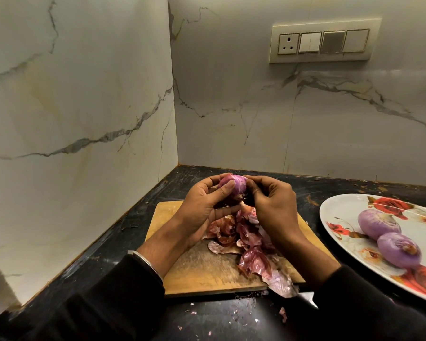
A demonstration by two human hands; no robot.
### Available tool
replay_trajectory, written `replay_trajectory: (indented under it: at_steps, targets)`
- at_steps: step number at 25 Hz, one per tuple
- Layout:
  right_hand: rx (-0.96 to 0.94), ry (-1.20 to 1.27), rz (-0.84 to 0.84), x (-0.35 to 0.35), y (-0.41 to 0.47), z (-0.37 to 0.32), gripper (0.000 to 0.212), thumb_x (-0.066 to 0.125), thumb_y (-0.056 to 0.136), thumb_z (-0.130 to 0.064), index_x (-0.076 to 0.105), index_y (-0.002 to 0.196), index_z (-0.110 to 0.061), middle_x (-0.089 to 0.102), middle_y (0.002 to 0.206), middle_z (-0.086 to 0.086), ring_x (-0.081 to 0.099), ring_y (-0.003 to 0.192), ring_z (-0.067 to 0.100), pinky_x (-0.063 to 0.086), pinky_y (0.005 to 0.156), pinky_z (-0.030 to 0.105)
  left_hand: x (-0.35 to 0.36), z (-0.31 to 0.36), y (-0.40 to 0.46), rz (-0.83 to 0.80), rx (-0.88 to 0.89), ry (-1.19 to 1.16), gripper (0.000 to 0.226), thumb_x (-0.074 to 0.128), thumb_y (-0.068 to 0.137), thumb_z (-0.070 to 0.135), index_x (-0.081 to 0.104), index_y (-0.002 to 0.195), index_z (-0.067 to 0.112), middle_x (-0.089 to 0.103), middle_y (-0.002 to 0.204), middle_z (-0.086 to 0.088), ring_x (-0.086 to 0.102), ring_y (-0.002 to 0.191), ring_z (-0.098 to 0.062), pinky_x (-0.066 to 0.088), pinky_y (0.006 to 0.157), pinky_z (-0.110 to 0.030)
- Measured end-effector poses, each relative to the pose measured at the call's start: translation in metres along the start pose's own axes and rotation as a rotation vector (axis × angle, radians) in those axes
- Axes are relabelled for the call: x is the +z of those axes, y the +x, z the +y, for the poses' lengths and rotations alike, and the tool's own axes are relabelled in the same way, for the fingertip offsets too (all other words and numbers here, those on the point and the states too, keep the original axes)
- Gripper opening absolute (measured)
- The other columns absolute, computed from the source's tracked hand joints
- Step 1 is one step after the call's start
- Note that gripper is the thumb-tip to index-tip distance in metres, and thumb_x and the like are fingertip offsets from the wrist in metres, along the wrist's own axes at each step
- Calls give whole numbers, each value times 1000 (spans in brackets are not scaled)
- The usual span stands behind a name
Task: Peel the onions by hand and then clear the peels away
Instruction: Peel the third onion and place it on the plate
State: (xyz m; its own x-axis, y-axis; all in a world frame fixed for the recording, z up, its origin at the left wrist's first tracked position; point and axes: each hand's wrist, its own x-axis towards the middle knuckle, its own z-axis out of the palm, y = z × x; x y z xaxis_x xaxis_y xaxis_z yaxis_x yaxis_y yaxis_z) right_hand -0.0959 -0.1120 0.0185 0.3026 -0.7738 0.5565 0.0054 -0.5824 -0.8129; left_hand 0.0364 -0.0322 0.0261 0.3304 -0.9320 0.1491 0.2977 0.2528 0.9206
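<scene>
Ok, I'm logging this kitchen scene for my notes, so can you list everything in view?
Held onion: one, purple, above the board, between both hands.
Peeled onions: two, purple, on the plate.
Plate: one, white with red flowers, on the right of the counter.
Peels: a pile, reddish-brown, on the board; scraps on the counter near its front edge.
Cutting board: one, wooden, on the counter.
Counter: black.
Switch panel: one, cream, on the back wall.
Left hand: grips the onion.
Right hand: fingers curled at the onion.

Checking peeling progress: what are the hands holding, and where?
Both grip one onion above the board: left hand round its left side, right hand pinching its right side.
</scene>
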Motion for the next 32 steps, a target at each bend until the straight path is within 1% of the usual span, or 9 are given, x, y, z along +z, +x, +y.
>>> replay_trajectory:
  at_steps: [4, 8, 13, 18, 22, 25, 28, 30, 32]
  targets:
    - [-66, -54, 25, 1, -2, 0, 19, 59, 97, -14, 72, 111, -11, 74, 96, 0, 71, 89, 9, 61, 80, 30, 0, -1, -1, -3, 1, -1, 49, 69, 79, 16, 59, 126, 4, 68, 118, -16, 67, 112, -33, 59, 87, -46]
    - [-123, -144, 82, 4, -4, -1, 16, 60, 97, -16, 74, 104, -11, 73, 86, -2, 68, 78, 4, 57, 69, 17, 1, -1, -1, -12, 8, 19, 51, 69, 79, 15, 58, 128, 5, 67, 120, -17, 69, 107, -32, 59, 87, -45]
    - [-105, -116, 131, 5, -2, 0, 14, 61, 97, -16, 75, 100, -12, 72, 81, -4, 70, 73, 6, 61, 67, 26, 4, -3, -3, -29, 33, 41, 55, 69, 77, 15, 55, 129, 4, 68, 115, -16, 69, 98, -29, 59, 87, -43]
    - [-71, -85, 121, 5, -1, 0, 14, 60, 97, -15, 73, 101, -11, 72, 84, -1, 70, 77, 10, 62, 70, 32, 4, -1, -4, -49, 31, 28, 53, 68, 78, 14, 55, 129, 5, 65, 123, -20, 69, 97, -28, 61, 85, -41]
    - [45, 61, 129, 2, 1, 1, 12, 61, 97, -16, 74, 95, -15, 74, 83, 1, 72, 77, 12, 62, 70, 32, 2, -2, -3, -71, 12, 7, 52, 66, 80, 11, 55, 131, 6, 64, 124, -19, 69, 98, -28, 59, 88, -43]
    - [118, 172, 110, 2, 1, 3, 13, 60, 97, -17, 72, 100, -12, 73, 89, 5, 73, 84, 17, 61, 72, 30, 2, -1, -2, -79, -11, -17, 49, 64, 82, 12, 57, 130, 8, 62, 128, -17, 65, 106, -27, 56, 92, -41]
    - [111, 224, 69, 6, -2, 2, 20, 62, 96, -23, 70, 108, -10, 73, 96, 5, 72, 91, 17, 61, 78, 32, 1, -1, -2, -68, -21, -46, 47, 64, 83, 14, 59, 129, 10, 60, 131, -17, 61, 117, -29, 53, 97, -41]
    - [70, 221, 25, 7, -4, 1, 24, 66, 92, -27, 70, 109, -11, 73, 98, 2, 71, 93, 14, 59, 81, 31, 1, 0, -3, -58, -19, -53, 48, 65, 82, 14, 59, 130, 9, 59, 132, -18, 63, 116, -27, 53, 98, -38]
    - [58, 236, 11, 7, -6, -1, 23, 69, 89, -23, 71, 107, -10, 75, 97, 2, 72, 93, 13, 59, 82, 30, 1, 0, -3, -39, -6, -49, 52, 67, 80, 14, 58, 131, 7, 61, 130, -18, 64, 112, -26, 54, 96, -36]
